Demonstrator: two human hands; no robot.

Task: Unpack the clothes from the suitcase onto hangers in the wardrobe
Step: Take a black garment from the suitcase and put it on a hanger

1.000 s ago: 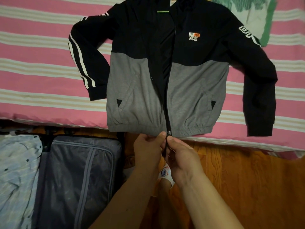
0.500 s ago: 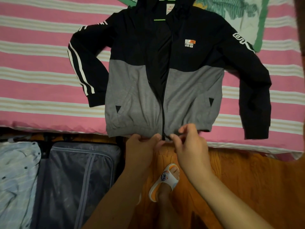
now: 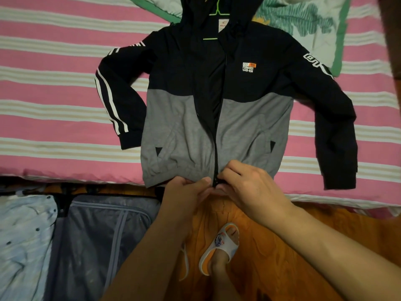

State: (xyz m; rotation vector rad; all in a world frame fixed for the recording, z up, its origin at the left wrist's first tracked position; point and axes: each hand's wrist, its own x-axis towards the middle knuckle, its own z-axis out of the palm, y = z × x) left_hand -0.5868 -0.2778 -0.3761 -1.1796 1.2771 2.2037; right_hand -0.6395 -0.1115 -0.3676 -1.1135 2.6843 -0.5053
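Head view shows a black-and-grey hooded jacket (image 3: 186,127) flat on the striped bed (image 3: 54,88), hood away, hem toward the person; left hand (image 3: 184,192) and right hand (image 3: 245,185) pinch its hem at the zip.

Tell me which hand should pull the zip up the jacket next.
Right, probably. The right hand already pinches at the zip at the jacket hem, while the left hand grips the hem beside it, holding it steady.

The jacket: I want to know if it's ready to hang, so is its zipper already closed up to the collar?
No, the jacket lies open down its front, and both hands pinch the zipper's bottom end at the hem.
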